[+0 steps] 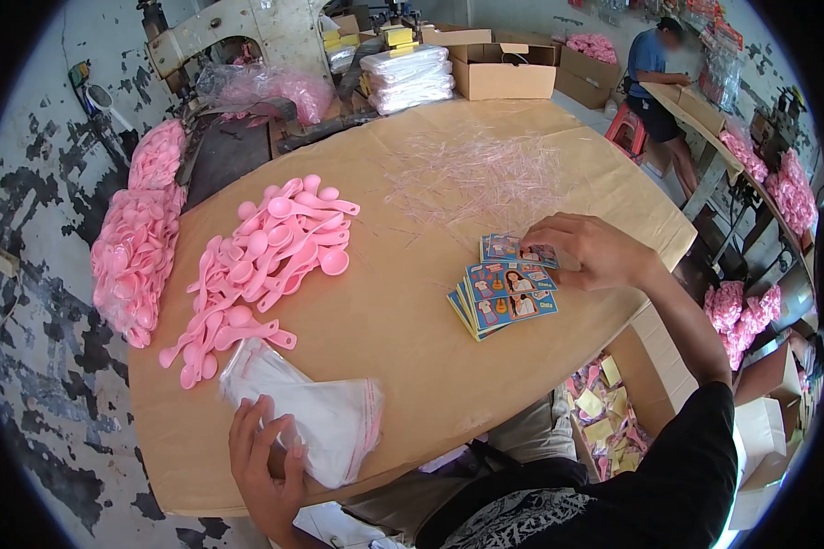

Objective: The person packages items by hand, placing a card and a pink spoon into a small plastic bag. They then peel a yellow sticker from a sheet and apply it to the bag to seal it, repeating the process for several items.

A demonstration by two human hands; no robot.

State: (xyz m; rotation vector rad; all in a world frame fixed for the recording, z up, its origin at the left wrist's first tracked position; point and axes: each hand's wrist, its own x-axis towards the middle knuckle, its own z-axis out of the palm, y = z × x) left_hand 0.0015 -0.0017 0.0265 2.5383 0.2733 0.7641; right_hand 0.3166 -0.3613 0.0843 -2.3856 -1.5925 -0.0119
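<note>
Left hand [264,462]: down at the lower left of the frame, fingers [247,430] spread apart and lying flat on the bags [325,412], nothing clamped.
Bags: a clear stack, lower left, right by the near edge of the counter [412,348].
Right hand [595,252]: right of centre, fingers [545,240] curled together, tips down on the top card; pinched or only pressed, I cannot tell.
Cards [506,295]: a fanned blue stack, right of centre, just under that hand.
Spoons [265,256]: a loose pink heap, left of centre, just above the bags.
Sack [135,261]: full of pink spoons, far left edge.
Strips [476,174]: thin clear scatter, upper centre.
Boxes [504,71]: cardboard, top centre, at the far end.
Co-worker [655,87]: seated at the upper right, well apart.
</note>
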